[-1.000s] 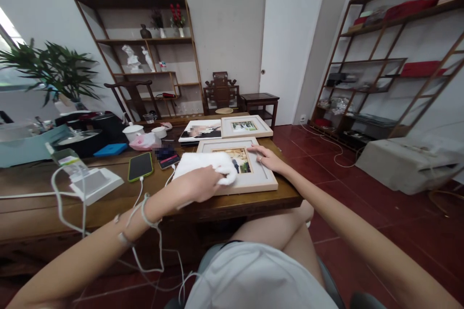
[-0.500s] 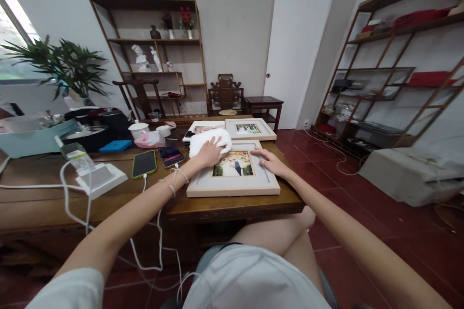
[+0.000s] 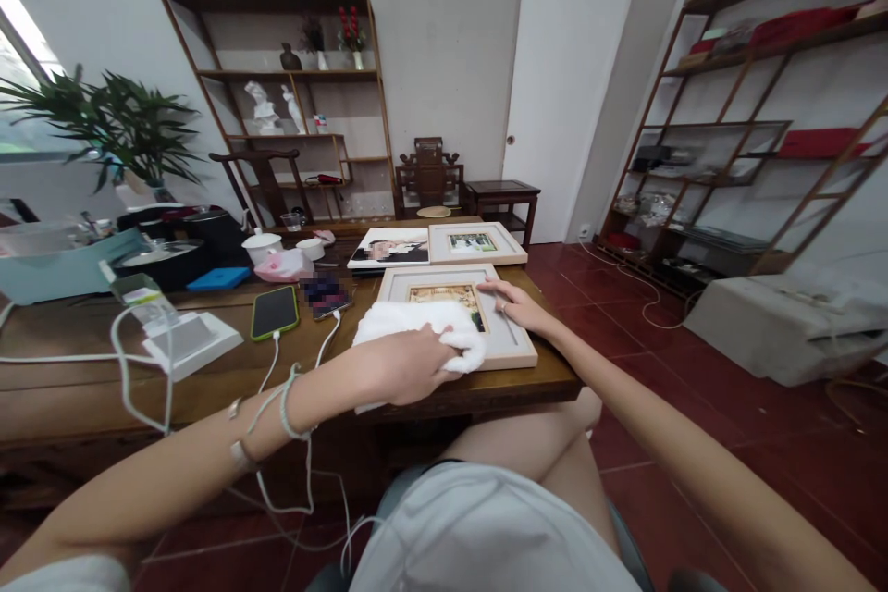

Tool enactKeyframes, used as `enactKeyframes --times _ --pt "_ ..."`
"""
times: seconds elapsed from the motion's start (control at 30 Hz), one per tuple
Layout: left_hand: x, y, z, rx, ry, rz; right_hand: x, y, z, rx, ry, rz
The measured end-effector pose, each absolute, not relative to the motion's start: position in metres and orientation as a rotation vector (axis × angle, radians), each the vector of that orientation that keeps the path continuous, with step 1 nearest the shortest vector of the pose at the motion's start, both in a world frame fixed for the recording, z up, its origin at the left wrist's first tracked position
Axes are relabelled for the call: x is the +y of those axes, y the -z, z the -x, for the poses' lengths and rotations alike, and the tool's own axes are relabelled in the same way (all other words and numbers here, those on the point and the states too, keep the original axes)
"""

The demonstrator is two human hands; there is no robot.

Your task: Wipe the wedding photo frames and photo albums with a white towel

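Here, left hand (image 3: 409, 366) clutching white cloth (image 3: 425, 322) on picture frame (image 3: 511, 345), right hand (image 3: 517, 305) open, flat, at cloth's 2 o'clock.

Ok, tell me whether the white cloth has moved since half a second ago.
Yes. The cloth under the left hand has slid from the far left corner of the picture frame to its near edge, toward the person.
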State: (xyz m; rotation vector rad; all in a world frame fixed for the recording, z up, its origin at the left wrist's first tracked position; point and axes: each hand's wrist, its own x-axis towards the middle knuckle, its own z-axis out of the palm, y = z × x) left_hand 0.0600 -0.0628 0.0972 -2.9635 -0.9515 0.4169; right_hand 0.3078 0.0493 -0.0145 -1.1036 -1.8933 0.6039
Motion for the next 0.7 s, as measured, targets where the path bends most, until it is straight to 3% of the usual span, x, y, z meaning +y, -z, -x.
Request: enactKeyframes --times 0.4,0.53,0.7 --pt "0.067 -0.05 -0.078 -1.317 0.021 2.721 0.05 0.013 -0.307 -1.873 -0.619 1.16" --pt "0.063 -0.059 -0.084 -1.239 -0.126 2.75 0.051 0.013 -0.308 -1.882 -0.611 1.158" --pt "0.004 -0.098 -0.079 -1.041 -0.534 2.952 0.052 0.015 -0.308 -1.877 -0.613 1.136"
